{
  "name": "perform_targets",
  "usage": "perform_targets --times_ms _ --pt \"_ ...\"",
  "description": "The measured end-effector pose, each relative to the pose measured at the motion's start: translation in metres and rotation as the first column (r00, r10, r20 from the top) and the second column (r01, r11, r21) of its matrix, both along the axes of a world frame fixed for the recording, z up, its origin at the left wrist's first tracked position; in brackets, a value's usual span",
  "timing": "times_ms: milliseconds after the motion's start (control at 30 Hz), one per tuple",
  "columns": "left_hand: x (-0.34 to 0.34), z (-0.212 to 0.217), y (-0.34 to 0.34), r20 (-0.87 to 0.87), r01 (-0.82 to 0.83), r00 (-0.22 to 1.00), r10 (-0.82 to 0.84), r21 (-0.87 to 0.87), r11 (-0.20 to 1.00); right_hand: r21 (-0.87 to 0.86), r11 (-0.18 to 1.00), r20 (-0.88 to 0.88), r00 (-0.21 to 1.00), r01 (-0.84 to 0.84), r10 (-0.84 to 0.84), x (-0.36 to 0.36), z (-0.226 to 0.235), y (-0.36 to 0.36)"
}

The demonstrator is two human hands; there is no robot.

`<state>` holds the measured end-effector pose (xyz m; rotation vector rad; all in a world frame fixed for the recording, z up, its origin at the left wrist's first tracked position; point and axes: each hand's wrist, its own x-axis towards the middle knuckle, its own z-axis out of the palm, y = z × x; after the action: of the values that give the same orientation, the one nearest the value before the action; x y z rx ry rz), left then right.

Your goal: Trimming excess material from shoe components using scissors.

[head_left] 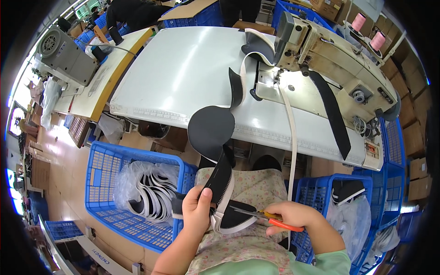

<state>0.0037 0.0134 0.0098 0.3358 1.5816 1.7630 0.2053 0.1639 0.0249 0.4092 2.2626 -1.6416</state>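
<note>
My left hand (197, 210) grips a black fabric piece with white edging (221, 176), its thumb pressed on top, above my lap. In my right hand (293, 216) is a pair of scissors (282, 223) with orange and yellow handles. The blades point left, over the lower end of the black piece beside the white edging; whether they touch it I cannot tell. A rounded black part (211, 130) with edging hangs over the table's front edge, joined to more black pieces. A white strip (292, 137) runs from the sewing machine (339, 59) down past my right hand.
A blue basket (133, 147) with plastic-wrapped, white-edged black pieces (153, 192) stands at the left. Another blue basket (316, 185) is at the right. A black strip (331, 114) lies across the machine's bed. Pink thread cones (359, 22) stand behind. The white table (160, 68) spreads ahead.
</note>
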Motion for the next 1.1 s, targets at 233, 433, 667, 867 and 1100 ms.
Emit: perform_targets --times_ms 233,433,667,867,1100 --pt "0.002 -0.005 -0.001 -0.170 0.106 0.979 -0.115 -0.061 0.992 -0.066 0.997 0.080 0.996 -0.027 0.032 -0.006 -0.012 0.001" --pt "0.001 -0.004 0.000 -0.285 0.117 0.947 -0.146 -0.115 0.986 -0.020 0.997 0.209 0.975 -0.075 0.078 -0.015 0.001 0.005" --pt "0.002 -0.006 -0.006 -0.239 0.144 0.956 -0.171 -0.130 0.981 0.015 1.000 0.351 0.936 -0.023 0.016 -0.007 0.014 0.008" --pt "-0.001 0.023 -0.011 -0.019 -0.008 1.000 0.008 -0.011 1.000 -0.085 0.840 -0.144 0.827 0.536 -0.543 0.000 -0.003 0.041" --pt "-0.004 0.065 -0.024 0.013 -0.033 0.999 0.031 0.189 0.981 -0.299 0.592 -0.516 0.395 0.748 -0.760 -0.143 -0.028 0.071"
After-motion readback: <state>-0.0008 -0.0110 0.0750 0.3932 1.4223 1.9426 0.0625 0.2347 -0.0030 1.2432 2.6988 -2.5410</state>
